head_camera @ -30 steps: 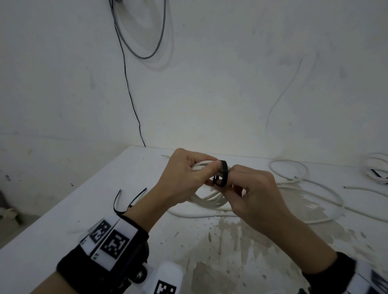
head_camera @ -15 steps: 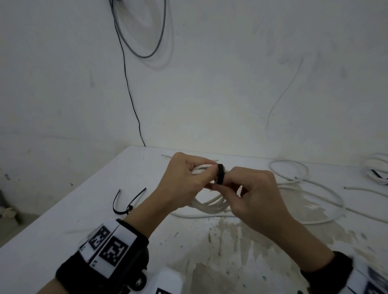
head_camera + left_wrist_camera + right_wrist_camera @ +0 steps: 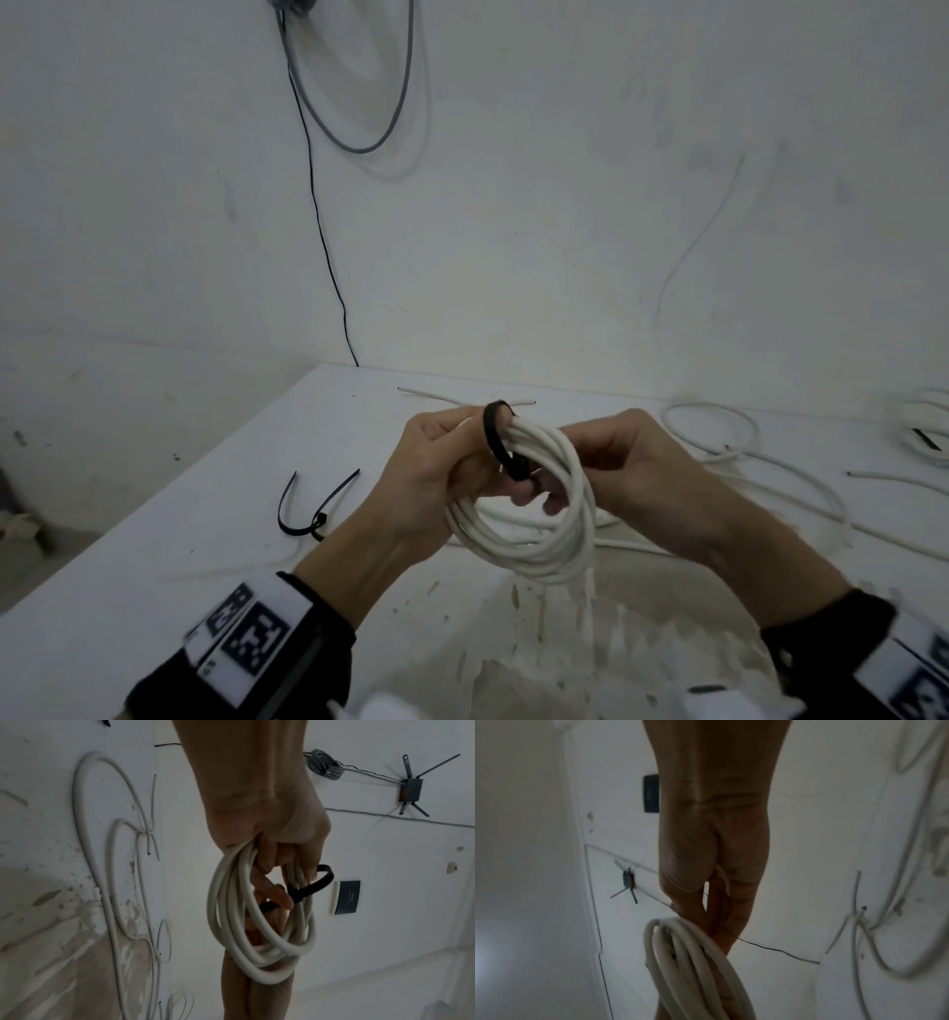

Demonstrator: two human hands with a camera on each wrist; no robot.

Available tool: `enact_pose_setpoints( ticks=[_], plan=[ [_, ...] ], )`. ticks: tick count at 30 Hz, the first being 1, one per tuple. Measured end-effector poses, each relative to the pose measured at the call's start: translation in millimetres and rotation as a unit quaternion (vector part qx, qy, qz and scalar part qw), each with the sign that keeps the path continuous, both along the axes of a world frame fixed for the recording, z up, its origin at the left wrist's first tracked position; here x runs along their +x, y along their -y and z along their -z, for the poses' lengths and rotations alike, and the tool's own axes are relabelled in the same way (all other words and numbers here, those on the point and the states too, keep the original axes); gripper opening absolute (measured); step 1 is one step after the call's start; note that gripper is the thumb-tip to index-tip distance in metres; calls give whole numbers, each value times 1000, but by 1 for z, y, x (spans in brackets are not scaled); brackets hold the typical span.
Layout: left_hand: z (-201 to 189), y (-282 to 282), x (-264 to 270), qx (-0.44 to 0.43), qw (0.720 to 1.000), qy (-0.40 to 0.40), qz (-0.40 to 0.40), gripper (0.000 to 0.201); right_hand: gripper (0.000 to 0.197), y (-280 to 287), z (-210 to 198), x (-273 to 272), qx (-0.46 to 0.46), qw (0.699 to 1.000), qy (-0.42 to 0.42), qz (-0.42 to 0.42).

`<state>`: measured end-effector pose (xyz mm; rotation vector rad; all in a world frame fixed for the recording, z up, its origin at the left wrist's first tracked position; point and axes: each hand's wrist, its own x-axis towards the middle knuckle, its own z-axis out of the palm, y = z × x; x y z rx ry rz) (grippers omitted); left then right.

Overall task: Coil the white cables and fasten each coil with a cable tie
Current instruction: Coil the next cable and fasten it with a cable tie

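Note:
Both hands hold a white cable coil (image 3: 539, 545) up above the white table (image 3: 154, 591). A black cable tie (image 3: 497, 437) loops over the coil's top strands. My left hand (image 3: 436, 478) grips the coil at the top, right beside the tie. My right hand (image 3: 621, 462) reaches in from the right, its fingers curled through the coil and pinching the tie's lower end. From the left wrist, the coil (image 3: 259, 933) hangs from the left hand with the tie (image 3: 317, 885) crossing it. The right wrist view shows the coil (image 3: 687, 963) below the right hand; the tie is hidden there.
Spare black cable ties (image 3: 308, 514) lie on the table to the left. Loose white cable loops (image 3: 719, 437) sprawl on the right, and another coil (image 3: 924, 431) sits at the far right edge. A short white wire (image 3: 462, 398) lies near the wall. The table's left edge drops off.
The hands have lifted the coil off the table and turned it so its loop faces me. The tie now sits as a visible loop over the top strands.

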<state>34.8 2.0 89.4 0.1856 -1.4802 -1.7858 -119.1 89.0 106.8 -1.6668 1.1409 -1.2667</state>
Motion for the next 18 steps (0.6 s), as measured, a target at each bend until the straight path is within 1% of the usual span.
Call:
enact_pose_setpoints(
  ticks=[2,4,5,6,8,10,12,15,17,18],
  plan=[
    [1,3,-1,9,1000,-7,7,30,16,0,-2,0,-7,999,34,-7],
    [2,6,-2,14,1000,-10,10,42,15,2,-3,-1,-13,1000,18,-3],
    [1,5,-2,33,999,-14,14,44,13,2,-4,-1,-22,1000,5,1],
    [0,4,-2,58,998,-21,20,42,13,3,-5,-1,-38,999,-8,3],
    [-4,2,-3,74,997,-17,15,33,15,3,-6,1,-84,996,-31,1],
    [-6,2,-1,77,997,-7,16,24,24,4,-5,3,-135,989,-54,6],
    [-7,2,1,59,997,6,39,20,25,8,0,0,-175,979,-97,37],
    [-9,1,3,32,997,14,62,20,6,10,7,-6,-220,962,-130,95],
    [-9,0,4,-1,997,16,70,20,9,8,9,-7,-221,957,-161,99],
    [-10,0,5,-21,996,15,81,19,9,7,9,-6,-199,962,-172,79]
  ],
)
